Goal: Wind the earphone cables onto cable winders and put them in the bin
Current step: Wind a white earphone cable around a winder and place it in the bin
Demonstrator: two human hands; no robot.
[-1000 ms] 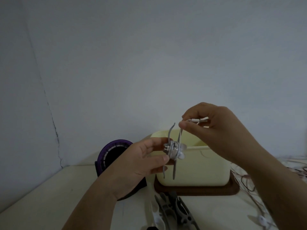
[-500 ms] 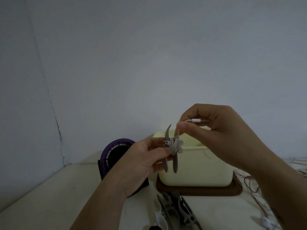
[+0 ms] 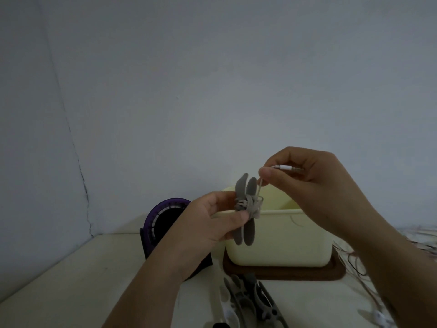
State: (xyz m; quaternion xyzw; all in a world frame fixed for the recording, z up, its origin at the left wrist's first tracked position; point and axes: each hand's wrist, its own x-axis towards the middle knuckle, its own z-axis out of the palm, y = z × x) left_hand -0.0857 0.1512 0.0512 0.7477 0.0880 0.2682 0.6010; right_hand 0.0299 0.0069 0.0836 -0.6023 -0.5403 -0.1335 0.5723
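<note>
My left hand (image 3: 212, 221) pinches a grey cable winder (image 3: 247, 209) at its middle, where white earphone cable is wrapped in a bundle. The winder stands upright in front of the pale yellow bin (image 3: 283, 235). My right hand (image 3: 305, 183) is above and to the right, pinching the free end of the earphone cable (image 3: 259, 187) near its white jack plug (image 3: 287, 167). A short stretch of cable runs from those fingers down to the winder.
The bin stands on a dark brown tray (image 3: 283, 272) on the pale table. A purple and black round device (image 3: 165, 216) sits left of the bin. Several spare grey winders (image 3: 250, 301) lie at the front. Loose earphone cables (image 3: 354, 259) sprawl on the right.
The winder has turned in my left hand so its flat wings now face the camera. My right hand has shifted slightly up and right with the plug end.
</note>
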